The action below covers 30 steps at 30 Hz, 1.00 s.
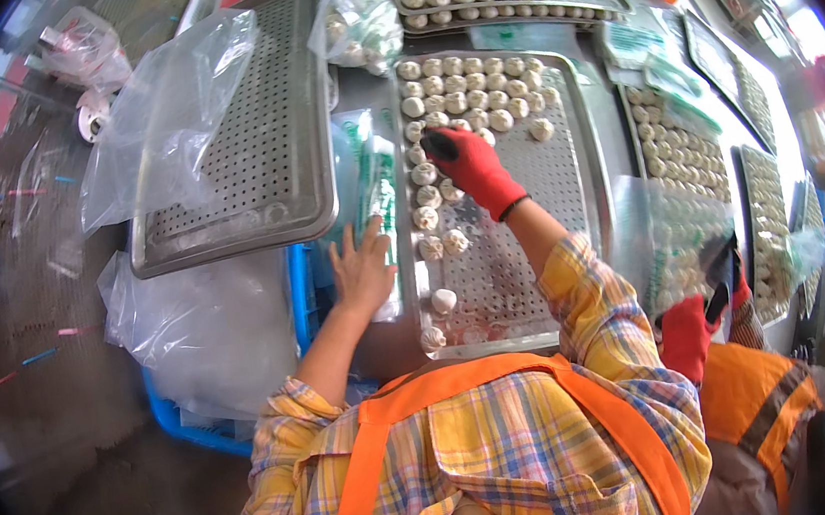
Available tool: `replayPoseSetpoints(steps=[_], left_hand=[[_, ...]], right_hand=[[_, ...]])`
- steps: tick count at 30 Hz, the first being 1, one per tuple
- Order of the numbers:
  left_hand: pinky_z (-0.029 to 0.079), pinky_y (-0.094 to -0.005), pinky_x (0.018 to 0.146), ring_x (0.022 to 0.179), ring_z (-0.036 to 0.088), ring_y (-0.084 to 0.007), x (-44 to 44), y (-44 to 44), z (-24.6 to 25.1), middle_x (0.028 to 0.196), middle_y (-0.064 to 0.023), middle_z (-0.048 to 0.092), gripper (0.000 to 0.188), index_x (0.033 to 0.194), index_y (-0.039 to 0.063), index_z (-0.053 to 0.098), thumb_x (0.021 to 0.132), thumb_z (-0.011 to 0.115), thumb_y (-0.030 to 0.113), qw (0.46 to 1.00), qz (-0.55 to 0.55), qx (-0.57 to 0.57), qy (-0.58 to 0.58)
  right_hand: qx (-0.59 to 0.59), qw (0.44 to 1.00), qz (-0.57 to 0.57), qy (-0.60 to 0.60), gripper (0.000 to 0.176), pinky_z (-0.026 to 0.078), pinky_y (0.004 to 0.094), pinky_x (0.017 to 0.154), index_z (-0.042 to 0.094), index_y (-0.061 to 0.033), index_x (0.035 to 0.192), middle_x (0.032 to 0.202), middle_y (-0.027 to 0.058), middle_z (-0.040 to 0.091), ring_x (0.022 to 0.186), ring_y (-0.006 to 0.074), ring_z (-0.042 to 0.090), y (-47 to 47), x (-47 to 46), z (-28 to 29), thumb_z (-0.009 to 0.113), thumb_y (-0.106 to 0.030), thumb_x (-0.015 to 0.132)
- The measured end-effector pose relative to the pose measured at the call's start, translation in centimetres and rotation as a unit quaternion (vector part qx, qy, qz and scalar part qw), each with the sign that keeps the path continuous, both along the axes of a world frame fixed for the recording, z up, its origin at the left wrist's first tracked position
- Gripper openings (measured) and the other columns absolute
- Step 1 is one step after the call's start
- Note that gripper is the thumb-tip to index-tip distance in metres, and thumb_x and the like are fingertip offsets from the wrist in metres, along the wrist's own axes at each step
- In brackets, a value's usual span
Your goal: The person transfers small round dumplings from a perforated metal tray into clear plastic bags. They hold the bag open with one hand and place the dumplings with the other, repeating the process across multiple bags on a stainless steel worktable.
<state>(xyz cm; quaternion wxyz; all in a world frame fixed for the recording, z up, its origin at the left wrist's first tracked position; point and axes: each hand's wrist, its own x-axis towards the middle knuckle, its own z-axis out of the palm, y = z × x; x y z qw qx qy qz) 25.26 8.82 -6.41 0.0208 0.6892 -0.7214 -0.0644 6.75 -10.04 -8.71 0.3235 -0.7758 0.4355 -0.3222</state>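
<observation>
My left hand (365,270) is bare, its fingers apart, at the edge of a stack of clear plastic bags with green print (386,207). It looks empty. My right hand (473,170) wears a red knit glove with black fingertips and reaches over a perforated metal tray (518,261). Its fingertips point down among the small pleated buns (475,100) near the tray's left side. The glove hides whether a bun is pinched there. Neat rows fill the far part of the tray. A looser column (426,196) runs down the left edge, with a smooth round bun (443,300) nearer me.
An overlapping perforated tray (241,132) with a clear plastic sheet (171,117) sits at left, above a blue crate (303,291). A bag of buns (362,29) lies beyond. At right, a co-worker's gloved hands (692,330) hold a plastic bag near another bun tray (681,154).
</observation>
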Motion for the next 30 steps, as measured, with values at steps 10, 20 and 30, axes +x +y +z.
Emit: replayPoseSetpoints(steps=[10, 20, 30], left_hand=[[0.031, -0.0614, 0.099, 0.132, 0.035, -0.0401, -0.1, 0.8, 0.7, 0.148, -0.0001, 0.034, 0.05, 0.119, 0.013, 0.055, 0.073, 0.074, 0.022, 0.999, 0.024, 0.02, 0.03], [0.033, -0.0595, 0.096, 0.131, 0.035, -0.0388, 0.2, 0.3, 1.8, 0.15, 0.0003, 0.031, 0.053, 0.12, 0.013, 0.056, 0.073, 0.076, 0.025, 0.998, 0.021, 0.041, 0.033], [0.037, -0.061, 0.094, 0.13, 0.033, -0.0435, -0.4, 0.1, 1.3, 0.151, -0.0025, 0.028, 0.056, 0.123, 0.014, 0.052, 0.073, 0.075, 0.026, 0.996, 0.028, 0.079, 0.034]], right_hand=[[-0.168, 0.914, 0.187, 0.318, 0.058, 0.042, 0.0442, 0.098, 0.058, -0.0128, 0.12, 0.13, 0.0105, 0.054, 0.127, 0.0317, 0.044, -11.2, 11.7, -2.2, 0.078, -0.024, 0.066], [-0.146, 0.906, 0.163, 0.362, 0.017, 0.05, 0.0418, 0.079, 0.069, -0.0113, 0.089, 0.086, 0.013, 0.068, 0.087, 0.0351, 0.063, -10.9, 12.1, -3.4, 0.062, -0.015, 0.074], [-0.033, 0.936, -0.132, -0.326, 0.026, 0.05, 0.0305, 0.078, 0.067, -0.0056, 0.1, 0.094, 0.0119, 0.068, 0.085, 0.0224, 0.065, -13.1, 5.0, 4.2, 0.072, -0.004, 0.074]])
